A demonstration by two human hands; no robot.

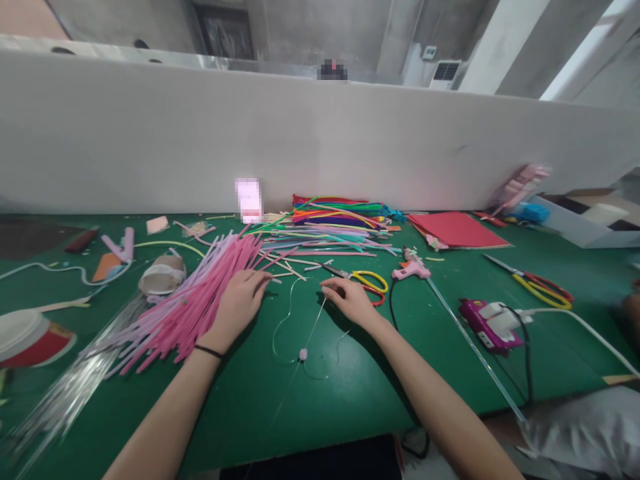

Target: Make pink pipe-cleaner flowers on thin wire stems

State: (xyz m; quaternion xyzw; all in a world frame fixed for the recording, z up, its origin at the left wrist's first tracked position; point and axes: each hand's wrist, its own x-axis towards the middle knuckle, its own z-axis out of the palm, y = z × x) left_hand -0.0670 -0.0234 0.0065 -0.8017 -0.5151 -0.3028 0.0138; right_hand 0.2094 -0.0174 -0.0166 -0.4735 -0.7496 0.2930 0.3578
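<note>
My left hand is closed in a pinch at the right side of a heap of pink and lilac pipe cleaners. A short pale piece sticks out at its fingertips. My right hand pinches the upper end of a thin wire. At the lower end of that wire is a small lilac bead-like knot, low over the green table. Thin curly strands spread from the knot to both sides. Scissors with yellow and red handles lie just behind my right hand.
Bundles of coloured pipe cleaners lie along the white partition. To the right are a pink glue gun, a purple power strip, more scissors and red sheets. A paper cup and clear sticks are left.
</note>
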